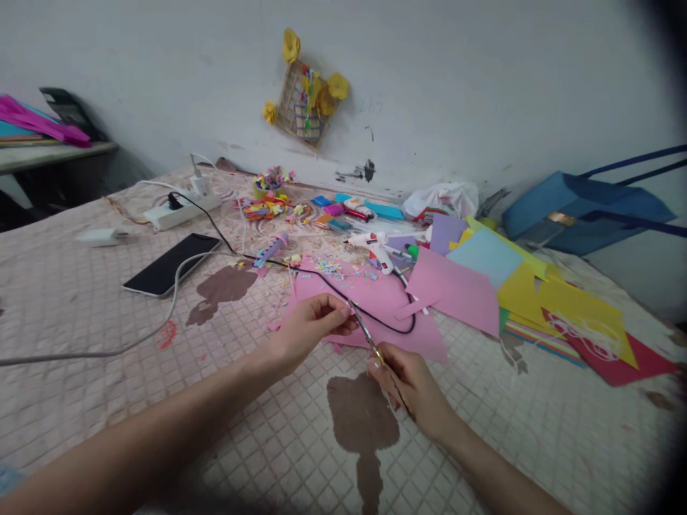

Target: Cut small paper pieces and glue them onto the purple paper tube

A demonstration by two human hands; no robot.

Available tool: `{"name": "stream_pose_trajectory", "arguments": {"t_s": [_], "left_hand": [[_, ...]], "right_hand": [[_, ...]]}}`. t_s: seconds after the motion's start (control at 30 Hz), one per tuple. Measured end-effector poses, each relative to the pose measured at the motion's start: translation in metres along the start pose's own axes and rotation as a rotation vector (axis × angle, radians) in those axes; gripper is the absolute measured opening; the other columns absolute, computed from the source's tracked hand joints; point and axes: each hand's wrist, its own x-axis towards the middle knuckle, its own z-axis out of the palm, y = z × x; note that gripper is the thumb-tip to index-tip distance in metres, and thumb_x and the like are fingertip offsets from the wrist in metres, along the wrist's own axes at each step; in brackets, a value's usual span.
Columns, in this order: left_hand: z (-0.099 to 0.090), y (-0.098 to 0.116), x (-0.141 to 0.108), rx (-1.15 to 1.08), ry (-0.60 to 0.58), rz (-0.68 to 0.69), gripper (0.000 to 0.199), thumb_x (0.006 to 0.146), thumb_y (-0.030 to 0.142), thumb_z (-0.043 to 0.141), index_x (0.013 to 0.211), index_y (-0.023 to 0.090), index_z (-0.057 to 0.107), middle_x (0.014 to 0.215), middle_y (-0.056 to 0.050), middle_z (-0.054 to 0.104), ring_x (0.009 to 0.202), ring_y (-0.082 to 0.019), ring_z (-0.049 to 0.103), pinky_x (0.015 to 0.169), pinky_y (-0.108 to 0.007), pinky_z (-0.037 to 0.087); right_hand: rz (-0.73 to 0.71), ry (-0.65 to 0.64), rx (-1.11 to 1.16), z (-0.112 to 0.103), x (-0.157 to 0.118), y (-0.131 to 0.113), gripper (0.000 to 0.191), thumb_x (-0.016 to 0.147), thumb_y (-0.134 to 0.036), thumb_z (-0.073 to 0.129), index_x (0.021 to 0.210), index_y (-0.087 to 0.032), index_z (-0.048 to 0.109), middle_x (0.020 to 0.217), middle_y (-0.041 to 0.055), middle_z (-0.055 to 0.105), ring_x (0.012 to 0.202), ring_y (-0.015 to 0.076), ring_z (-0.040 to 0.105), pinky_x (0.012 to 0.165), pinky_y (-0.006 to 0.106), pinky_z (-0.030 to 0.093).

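My right hand (405,383) is closed around a slender tool (368,335), silvery toward the front with a gold band and a dark handle, much like a paintbrush. It slants up and left to my left hand (316,322), whose thumb and fingers pinch at the tip. A small pale pink bit, apparently paper, shows at those fingertips; its shape is too small to make out. Beneath and beyond both hands lies a pink paper sheet (429,342) with small coloured scraps (327,267) on it. A black cord (413,322) loops across the sheet just past my fingers.
A white glue gun (378,250) lies behind the sheet. Coloured papers (523,293) and a blue bag (569,207) are at right. At left are a dark phone-like device (172,265), a power strip (179,209) and a grey cable (155,329). A decorated lattice (287,100) hangs on the wall.
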Motion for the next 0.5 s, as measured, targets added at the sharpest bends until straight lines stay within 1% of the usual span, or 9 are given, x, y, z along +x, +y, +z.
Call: {"name": "stream_pose_trajectory", "arguments": {"t_s": [0.2,0.37,0.5], "left_hand": [[-0.0001,-0.0004,0.0004,0.003,-0.002,0.009,0.014,0.079,0.024,0.061,0.078,0.012,0.055,0.076,-0.004,0.065,0.071,-0.011,0.061,0.071,-0.026,0.047],[-0.0007,-0.0012,0.0006,-0.007,-0.009,-0.009,0.017,0.077,0.027,0.063,0.078,0.012,0.056,0.076,-0.004,0.066,0.072,-0.012,0.061,0.072,-0.028,0.046],[-0.0009,-0.0014,0.0005,-0.022,-0.021,-0.024,0.016,0.076,0.025,0.064,0.077,0.013,0.055,0.076,-0.004,0.065,0.073,-0.013,0.062,0.072,-0.027,0.046]], "right_hand": [[0.001,0.01,-0.019,0.0004,-0.001,0.0007,0.037,0.087,-0.046,0.043,0.061,-0.02,0.038,0.05,-0.0065,0.035,0.047,0.0096,0.034,0.046,0.023,0.025],[-0.017,0.022,-0.018,0.0003,-0.0012,0.0022,0.037,0.087,-0.047,0.043,0.061,-0.02,0.039,0.049,-0.0064,0.036,0.047,0.0095,0.034,0.045,0.022,0.026],[-0.002,0.026,-0.027,-0.0006,-0.0006,0.0022,0.037,0.086,-0.048,0.042,0.062,-0.02,0.038,0.049,-0.0069,0.035,0.045,0.009,0.034,0.044,0.022,0.026]]}}
